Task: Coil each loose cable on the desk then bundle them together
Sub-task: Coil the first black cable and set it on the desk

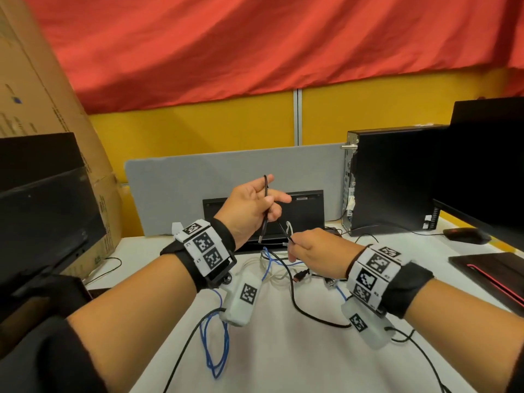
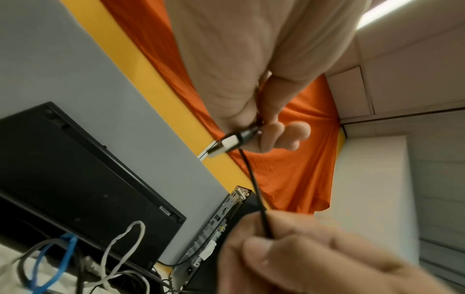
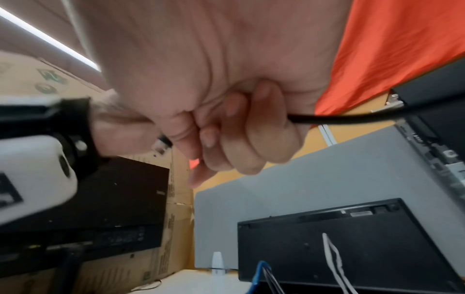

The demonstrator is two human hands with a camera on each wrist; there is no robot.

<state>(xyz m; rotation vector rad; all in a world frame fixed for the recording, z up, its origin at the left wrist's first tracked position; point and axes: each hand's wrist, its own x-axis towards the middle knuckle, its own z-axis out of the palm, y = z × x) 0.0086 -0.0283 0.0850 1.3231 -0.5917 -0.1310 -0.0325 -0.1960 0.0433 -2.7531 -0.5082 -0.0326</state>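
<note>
My left hand (image 1: 269, 202) is raised above the desk and grips a thin black cable (image 1: 265, 194). The cable's USB plug (image 1: 261, 236) hangs below the palm, and shows as a silver plug (image 2: 225, 144) in the left wrist view. A short stretch of this black cable (image 2: 254, 185) runs down to my right hand (image 1: 293, 245), which pinches it in curled fingers (image 3: 226, 129). From there the cable (image 1: 312, 313) trails across the white desk (image 1: 283, 358). A blue cable (image 1: 215, 344) and a white cable (image 1: 255, 265) lie loose and tangled under my hands.
A black keyboard (image 1: 306, 214) leans on a grey divider (image 1: 198, 177) behind the cables. A black PC tower (image 1: 391, 180), monitor (image 1: 487, 165), mouse (image 1: 465, 235) and dark pad (image 1: 487, 268) stand right. Another monitor (image 1: 42, 211) and a cardboard box (image 1: 42, 89) are on the left.
</note>
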